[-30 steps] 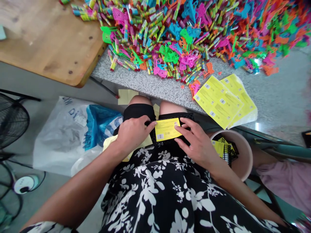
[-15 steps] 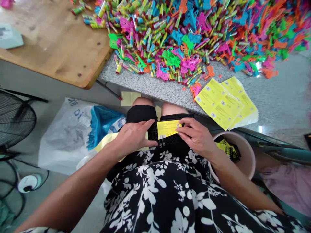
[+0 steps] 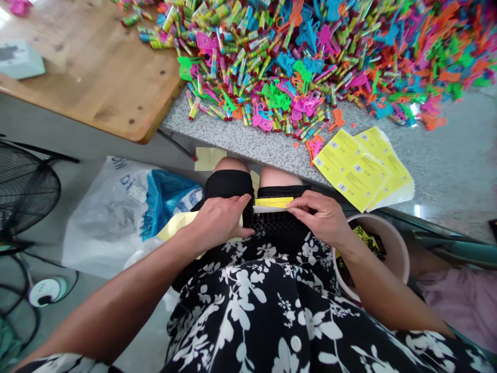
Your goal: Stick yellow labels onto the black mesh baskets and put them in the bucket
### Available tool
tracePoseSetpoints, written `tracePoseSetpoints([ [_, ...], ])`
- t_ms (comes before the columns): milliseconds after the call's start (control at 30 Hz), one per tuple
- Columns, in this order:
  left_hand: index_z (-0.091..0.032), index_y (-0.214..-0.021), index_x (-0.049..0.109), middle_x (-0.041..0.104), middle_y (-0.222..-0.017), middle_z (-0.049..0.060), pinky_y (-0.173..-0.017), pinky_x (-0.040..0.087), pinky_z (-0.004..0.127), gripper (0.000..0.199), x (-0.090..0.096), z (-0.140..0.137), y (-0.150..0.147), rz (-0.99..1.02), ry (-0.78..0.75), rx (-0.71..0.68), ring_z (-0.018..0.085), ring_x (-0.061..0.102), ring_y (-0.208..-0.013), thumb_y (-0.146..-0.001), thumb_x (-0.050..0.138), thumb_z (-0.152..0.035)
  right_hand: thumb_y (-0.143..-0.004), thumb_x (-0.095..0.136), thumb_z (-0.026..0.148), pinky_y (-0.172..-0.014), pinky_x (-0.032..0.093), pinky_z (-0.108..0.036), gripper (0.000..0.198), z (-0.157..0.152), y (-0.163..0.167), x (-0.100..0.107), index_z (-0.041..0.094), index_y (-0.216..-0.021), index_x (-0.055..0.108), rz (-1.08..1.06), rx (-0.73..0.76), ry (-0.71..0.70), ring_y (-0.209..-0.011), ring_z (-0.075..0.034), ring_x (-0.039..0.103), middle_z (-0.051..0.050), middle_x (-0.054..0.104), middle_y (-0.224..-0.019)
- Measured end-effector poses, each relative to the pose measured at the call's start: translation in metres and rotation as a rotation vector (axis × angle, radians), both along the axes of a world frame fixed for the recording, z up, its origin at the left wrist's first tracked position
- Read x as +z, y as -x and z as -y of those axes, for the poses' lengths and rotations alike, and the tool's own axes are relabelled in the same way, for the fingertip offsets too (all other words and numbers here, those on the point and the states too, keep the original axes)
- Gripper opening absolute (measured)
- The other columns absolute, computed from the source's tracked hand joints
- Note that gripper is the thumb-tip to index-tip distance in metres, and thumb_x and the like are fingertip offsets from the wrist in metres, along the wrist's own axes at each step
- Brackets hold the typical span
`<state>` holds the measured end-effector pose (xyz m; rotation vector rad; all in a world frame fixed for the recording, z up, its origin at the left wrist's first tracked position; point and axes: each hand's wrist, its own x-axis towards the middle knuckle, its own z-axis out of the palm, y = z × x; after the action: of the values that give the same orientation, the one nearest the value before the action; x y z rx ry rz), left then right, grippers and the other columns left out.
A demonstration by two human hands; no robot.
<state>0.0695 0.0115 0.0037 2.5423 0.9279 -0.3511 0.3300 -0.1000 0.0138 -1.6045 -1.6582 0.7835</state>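
Observation:
Over my lap, my right hand pinches the right end of a yellow printed label between thumb and fingers. A whitish strip shows along the label's lower edge. To its left, my left hand has thumb and index finger set around the end of a black mesh-patterned piece. This piece lies just below and behind the label, dark against the black clothing, so its outline is hard to make out. Several sheets of yellow labels lie at the granite table's edge, ahead of my right hand.
Colourful plastic toy parts and small tubes are heaped on the granite table. A wooden table adjoins it. A pale bucket holding black-and-yellow pieces stands right. On the left are a white sack and a fan.
The yellow label has tipped, so its printed face looks narrower and a whitish lower edge shows. My right hand has turned slightly with it; my left hand stays nearly in place.

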Motion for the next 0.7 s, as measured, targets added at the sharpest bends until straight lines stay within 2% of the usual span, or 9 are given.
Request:
tracePoseSetpoints([
  [100,-0.024,-0.141,0.055,0.078,-0.114,0.01,-0.079,0.049,0.036,0.078,0.0,0.0,0.0,-0.015,0.015,0.015,0.034,0.075,-0.102,-0.079,0.082,-0.063,-0.095,0.074,0.027,-0.058,0.043,-0.028,0.008,0.0,0.001,-0.006,0.024,-0.092,0.081,-0.085,-0.089,0.042,-0.062,-0.012,0.054,0.001,0.062,-0.074],
  [200,-0.024,-0.137,0.058,0.078,-0.113,0.01,-0.077,0.049,0.035,0.074,0.001,0.0,0.0,-0.023,0.013,0.015,0.034,0.075,-0.099,-0.08,0.081,-0.063,-0.093,0.077,0.031,-0.048,0.04,-0.027,0.007,-0.003,-0.006,-0.005,0.024,-0.093,0.078,-0.288,-0.235,0.052,-0.05,-0.011,0.05,0.005,0.059,-0.063],
  [267,-0.023,-0.136,0.058,0.078,-0.113,0.009,-0.075,0.048,0.034,0.072,0.001,0.0,0.0,-0.019,0.007,0.009,0.033,0.076,-0.098,-0.08,0.081,-0.062,-0.092,0.079,0.033,-0.043,0.039,-0.026,0.01,-0.005,-0.014,-0.001,0.024,-0.095,0.076,-0.425,-0.325,0.005,-0.044,-0.011,0.048,0.007,0.056,-0.056],
  [333,-0.022,-0.138,0.057,0.078,-0.114,0.009,-0.074,0.048,0.035,0.072,0.001,0.0,0.001,-0.012,0.0,0.0,0.032,0.076,-0.099,-0.082,0.08,-0.063,-0.092,0.08,0.032,-0.044,0.042,-0.026,0.01,-0.006,-0.018,0.006,0.025,-0.096,0.075,-0.442,-0.35,-0.062,-0.044,-0.011,0.049,0.007,0.055,-0.055],
  [433,-0.02,-0.147,0.052,0.077,-0.121,0.012,-0.078,0.05,0.036,0.081,-0.002,0.002,0.003,0.005,-0.013,-0.011,0.033,0.075,-0.105,-0.085,0.077,-0.065,-0.094,0.077,0.026,-0.054,0.051,-0.027,0.006,-0.003,-0.015,0.013,0.026,-0.099,0.076,-0.162,-0.277,-0.151,-0.054,-0.012,0.06,0.004,0.066,-0.067],
  [533,-0.019,-0.157,0.043,0.076,-0.124,0.013,-0.081,0.05,0.037,0.095,-0.003,0.003,0.006,0.016,-0.011,0.0,0.034,0.075,-0.107,-0.083,0.078,-0.067,-0.095,0.073,0.014,-0.073,0.058,-0.031,0.022,0.003,-0.004,0.009,0.025,-0.114,0.076,0.197,-0.038,-0.296,-0.077,-0.017,0.071,-0.004,0.077,-0.093],
  [600,-0.021,-0.161,0.037,0.076,-0.123,0.012,-0.081,0.05,0.037,0.102,-0.001,0.002,0.008,0.037,0.005,0.02,0.035,0.075,-0.106,-0.082,0.08,-0.067,-0.094,0.071,0.009,-0.079,0.06,-0.033,0.032,0.006,0.002,0.002,0.023,-0.123,0.073,0.319,0.066,-0.383,-0.086,-0.019,0.073,-0.008,0.078,-0.1],
  [700,-0.023,-0.162,0.034,0.076,-0.121,0.011,-0.083,0.05,0.036,0.106,0.003,-0.001,0.013,0.105,0.082,0.068,0.034,0.074,-0.108,-0.079,0.08,-0.07,-0.092,0.071,0.005,-0.08,0.06,-0.035,0.039,0.01,0.005,-0.008,0.021,-0.128,0.07,0.386,0.088,-0.429,-0.088,-0.021,0.071,-0.01,0.076,-0.101],
])
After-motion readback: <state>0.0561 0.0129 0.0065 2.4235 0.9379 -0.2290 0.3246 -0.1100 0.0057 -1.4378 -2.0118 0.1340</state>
